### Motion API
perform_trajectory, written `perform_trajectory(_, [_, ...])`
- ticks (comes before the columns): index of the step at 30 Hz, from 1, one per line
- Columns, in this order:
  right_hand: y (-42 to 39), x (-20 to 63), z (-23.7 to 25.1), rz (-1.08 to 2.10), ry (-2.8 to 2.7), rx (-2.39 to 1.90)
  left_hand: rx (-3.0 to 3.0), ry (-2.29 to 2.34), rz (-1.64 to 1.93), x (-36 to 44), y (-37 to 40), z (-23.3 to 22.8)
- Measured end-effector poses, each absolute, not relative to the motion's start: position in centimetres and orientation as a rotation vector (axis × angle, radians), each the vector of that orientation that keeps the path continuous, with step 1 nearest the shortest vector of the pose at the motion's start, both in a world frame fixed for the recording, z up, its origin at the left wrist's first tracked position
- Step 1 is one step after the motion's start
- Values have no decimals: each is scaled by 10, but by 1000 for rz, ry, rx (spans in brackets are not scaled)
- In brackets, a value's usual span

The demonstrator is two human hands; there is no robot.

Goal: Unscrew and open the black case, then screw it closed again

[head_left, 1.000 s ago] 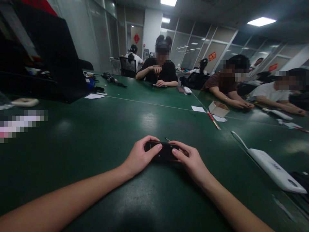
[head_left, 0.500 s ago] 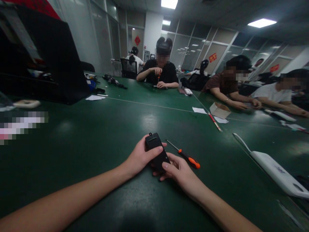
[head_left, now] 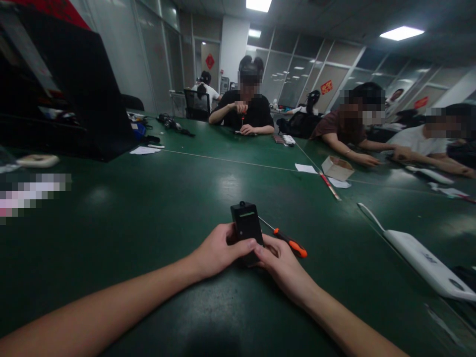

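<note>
A black rectangular plastic case [head_left: 248,223] with a small loop at its top end and a slot near that end is held between both hands, tilted up over the table. My left hand [head_left: 223,250] is closed around its left side, the thumb across the face. My right hand [head_left: 278,255] grips the lower right side, its thumb tip close to the left thumb. Fingers behind the case are hidden. Just right of the case lies a screwdriver [head_left: 292,244] with an orange and black handle, its shaft tip hidden behind the case.
The green table [head_left: 167,198] spreads around the hands. A white power bank [head_left: 427,263] with a strap lies at the right, a small open box [head_left: 337,168] further back. A dark laptop-like panel [head_left: 85,99] stands at the left. Several people sit around, one across [head_left: 241,111] holding a screwdriver.
The black case has turned more upright and shifted slightly right. My left thumb has slid lower on its face, and my right thumb now sits beside it.
</note>
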State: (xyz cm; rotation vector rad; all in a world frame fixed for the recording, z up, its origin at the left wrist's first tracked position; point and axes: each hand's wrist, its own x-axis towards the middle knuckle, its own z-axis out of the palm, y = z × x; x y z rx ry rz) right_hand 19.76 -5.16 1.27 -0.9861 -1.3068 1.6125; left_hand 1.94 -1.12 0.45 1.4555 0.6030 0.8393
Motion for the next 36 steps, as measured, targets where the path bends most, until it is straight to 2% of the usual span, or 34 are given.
perform_trajectory(7, [-48, 199, 19, 1536, -1468, -1054, 1414, 538, 832, 18, -14, 8])
perform_trajectory(13, [-48, 197, 13, 1540, -1398, -1017, 1350, 548, 837, 21, -17, 6])
perform_trajectory(22, [-50, 198, 7, 1581, -1305, -990, 1477, 561, 720, 25, -19, 14])
perform_trajectory(36, [-52, 196, 24, 1461, -1528, -1114, 1659, 621, 814, 21, -18, 14])
